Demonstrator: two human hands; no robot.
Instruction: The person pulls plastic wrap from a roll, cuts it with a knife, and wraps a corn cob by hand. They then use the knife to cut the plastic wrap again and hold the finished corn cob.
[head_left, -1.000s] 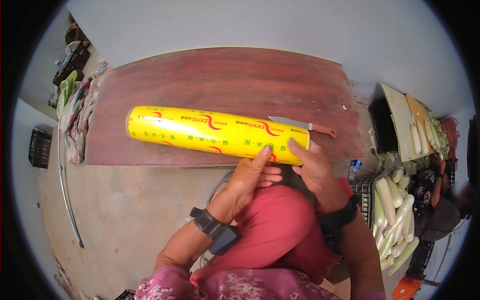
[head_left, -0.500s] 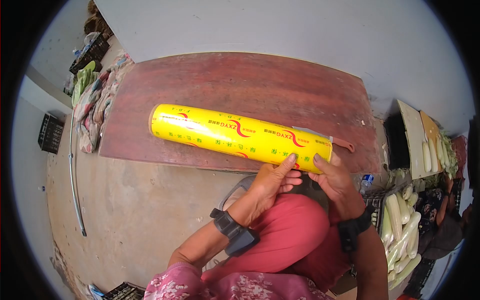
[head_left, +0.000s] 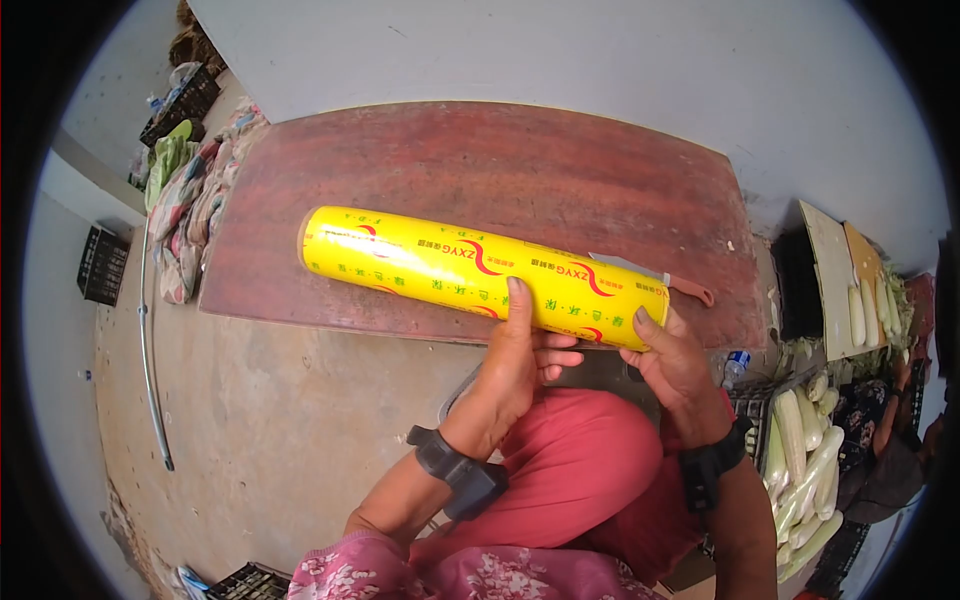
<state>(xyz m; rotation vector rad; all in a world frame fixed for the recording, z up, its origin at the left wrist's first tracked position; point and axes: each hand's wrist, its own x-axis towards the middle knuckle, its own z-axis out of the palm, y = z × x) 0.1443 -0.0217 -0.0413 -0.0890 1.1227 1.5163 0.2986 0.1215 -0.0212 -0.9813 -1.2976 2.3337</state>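
Observation:
A long yellow roll of cling film, printed in red and green, slants across the near part of the red-brown board. My left hand grips its near side around the middle, thumb on top and fingers underneath. At the right end of the roll, my right hand holds on, thumb over the edge. Just behind that end lies a knife with a reddish handle; the roll covers part of its blade.
A black crate of pale green gourds stands right of my knee. Further right, more gourds lie by cardboard, and another person is partly visible. Cloth bundles and a metal pole are on the left.
My left hand has slid leftward along the roll, away from my right hand. The roll and my right hand have barely shifted.

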